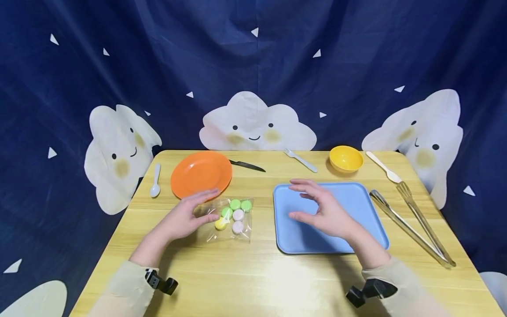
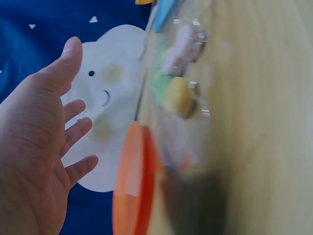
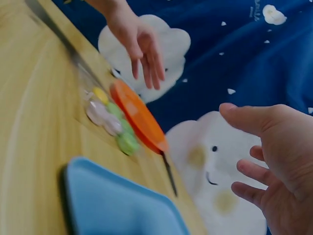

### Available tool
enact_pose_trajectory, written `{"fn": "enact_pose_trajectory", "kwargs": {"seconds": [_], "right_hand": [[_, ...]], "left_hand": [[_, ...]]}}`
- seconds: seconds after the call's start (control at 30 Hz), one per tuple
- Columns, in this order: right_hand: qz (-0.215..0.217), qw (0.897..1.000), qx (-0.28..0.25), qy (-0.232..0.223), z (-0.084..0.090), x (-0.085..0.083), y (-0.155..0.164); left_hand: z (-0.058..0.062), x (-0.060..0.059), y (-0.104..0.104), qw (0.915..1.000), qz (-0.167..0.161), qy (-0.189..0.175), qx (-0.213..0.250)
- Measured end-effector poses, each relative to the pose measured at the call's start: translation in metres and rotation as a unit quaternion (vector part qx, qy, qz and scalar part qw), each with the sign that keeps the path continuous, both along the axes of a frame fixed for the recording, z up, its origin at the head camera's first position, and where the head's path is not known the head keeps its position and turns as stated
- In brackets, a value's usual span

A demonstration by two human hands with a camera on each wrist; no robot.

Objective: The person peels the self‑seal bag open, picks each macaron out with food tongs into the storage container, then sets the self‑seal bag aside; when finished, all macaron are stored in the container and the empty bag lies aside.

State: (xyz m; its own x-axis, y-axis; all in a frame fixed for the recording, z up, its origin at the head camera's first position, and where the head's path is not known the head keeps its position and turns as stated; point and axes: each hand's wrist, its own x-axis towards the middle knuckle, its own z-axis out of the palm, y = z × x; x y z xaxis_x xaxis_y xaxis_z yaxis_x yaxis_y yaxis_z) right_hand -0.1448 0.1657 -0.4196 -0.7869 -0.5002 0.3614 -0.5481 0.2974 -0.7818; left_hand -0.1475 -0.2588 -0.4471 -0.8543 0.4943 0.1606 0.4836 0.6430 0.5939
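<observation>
A clear plastic bag of several round candies in green, pink and yellow lies on the wooden table. My left hand is open at the bag's left edge, fingers spread; I cannot tell whether it touches the bag. In the left wrist view my left hand is spread and holds nothing, with the bag blurred beside it. My right hand hovers open over the blue tray. The right wrist view shows my right hand open, the bag and my left hand.
An orange plate sits behind the bag, a black knife beside it. A white spoon lies far left. At the back are a white fork, a yellow bowl and another white utensil. Metal tongs lie right of the tray.
</observation>
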Motion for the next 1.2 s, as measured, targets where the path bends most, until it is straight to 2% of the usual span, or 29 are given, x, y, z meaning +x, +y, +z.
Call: {"fn": "enact_pose_trajectory", "kwargs": {"seconds": [0.23,0.5,0.8,1.0,1.2], "right_hand": [[0.043,0.998,-0.037,-0.033,-0.025,0.002,-0.035],[0.073,0.996,-0.005,-0.04,-0.051,0.011,-0.084],[0.049,0.995,0.065,-0.051,-0.075,0.018,-0.123],[0.024,0.995,0.094,-0.032,-0.087,0.02,-0.133],[0.007,0.998,0.066,-0.016,-0.094,0.023,-0.134]], "left_hand": [[-0.026,0.0,-0.001,0.9995,-0.006,-0.029,0.0],[-0.045,0.002,-0.003,0.9981,-0.024,-0.054,0.012],[-0.057,0.007,-0.006,0.9975,-0.012,-0.07,0.01],[-0.064,0.009,-0.006,0.9961,0.01,-0.084,0.026],[-0.072,0.011,-0.006,0.9917,0.049,-0.108,0.049]]}}
